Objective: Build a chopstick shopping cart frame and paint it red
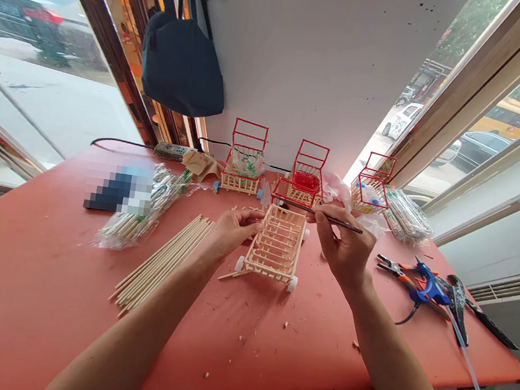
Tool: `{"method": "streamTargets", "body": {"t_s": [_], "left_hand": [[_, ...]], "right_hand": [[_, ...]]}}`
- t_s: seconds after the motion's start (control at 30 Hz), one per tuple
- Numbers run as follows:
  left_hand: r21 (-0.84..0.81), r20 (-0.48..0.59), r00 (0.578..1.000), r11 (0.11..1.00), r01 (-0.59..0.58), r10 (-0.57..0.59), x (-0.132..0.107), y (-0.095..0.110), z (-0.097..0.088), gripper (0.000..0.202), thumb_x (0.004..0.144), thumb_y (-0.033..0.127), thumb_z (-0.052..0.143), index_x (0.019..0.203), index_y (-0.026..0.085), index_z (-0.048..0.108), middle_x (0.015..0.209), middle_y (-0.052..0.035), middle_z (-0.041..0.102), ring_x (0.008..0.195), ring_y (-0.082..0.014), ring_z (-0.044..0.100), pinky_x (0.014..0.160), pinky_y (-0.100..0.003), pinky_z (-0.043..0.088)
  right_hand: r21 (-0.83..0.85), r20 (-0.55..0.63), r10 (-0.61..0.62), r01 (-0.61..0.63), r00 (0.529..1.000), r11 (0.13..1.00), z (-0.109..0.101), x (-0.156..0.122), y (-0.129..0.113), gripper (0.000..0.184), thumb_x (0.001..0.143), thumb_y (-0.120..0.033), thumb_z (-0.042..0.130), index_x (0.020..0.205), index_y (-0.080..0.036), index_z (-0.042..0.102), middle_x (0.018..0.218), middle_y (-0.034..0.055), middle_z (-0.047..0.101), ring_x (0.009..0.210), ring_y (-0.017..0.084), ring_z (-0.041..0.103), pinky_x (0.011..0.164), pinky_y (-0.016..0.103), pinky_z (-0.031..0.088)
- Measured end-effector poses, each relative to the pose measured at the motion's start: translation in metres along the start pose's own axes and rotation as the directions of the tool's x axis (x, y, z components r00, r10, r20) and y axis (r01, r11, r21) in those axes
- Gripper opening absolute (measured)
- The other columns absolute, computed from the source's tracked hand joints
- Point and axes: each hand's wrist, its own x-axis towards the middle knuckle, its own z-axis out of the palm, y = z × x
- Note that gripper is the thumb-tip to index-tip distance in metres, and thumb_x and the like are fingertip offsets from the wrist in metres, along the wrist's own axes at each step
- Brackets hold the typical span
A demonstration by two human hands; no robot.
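Note:
A small cart of pale wooden sticks [274,263] with white wheels stands in the middle of the table, its handle frame at the far end coloured red. My left hand [234,231] grips the cart's left side near the handle, fingers and thumb closed on it. In my right hand [347,246] is a thin dark paintbrush [341,222], pinched between thumb and fingers. Its tip points left, at the red handle bar. Just behind is a red paint container [306,181], at a second cart [311,157] with a red handle.
Two more carts, one at back left [244,162] and one at back right [371,188], have red handles. Loose sticks [160,265] lie left, near wrapped stick bundles [141,211]. At right are a blue glue gun [428,286] and pliers [392,265]. A dark bag [181,68] hangs behind.

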Motion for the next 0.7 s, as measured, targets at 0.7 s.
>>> {"method": "streamTargets", "body": {"t_s": [0.7], "left_hand": [[-0.022,-0.012,1.000,1.000,0.018,-0.018,0.0000,0.0010,0.0016,0.059,0.050,0.047,0.096,0.095,0.014,0.078,0.079,-0.0028,0.070,0.064,-0.0138,0.062,0.057,-0.030,0.059]], "right_hand": [[0.041,-0.082,0.143,-0.140,0.986,0.989,0.0004,-0.0021,0.0028,0.020,0.104,-0.025,0.059,0.092,-0.021,0.074,0.081,0.0021,0.081,0.073,0.016,0.079,0.069,0.026,0.062]]}}
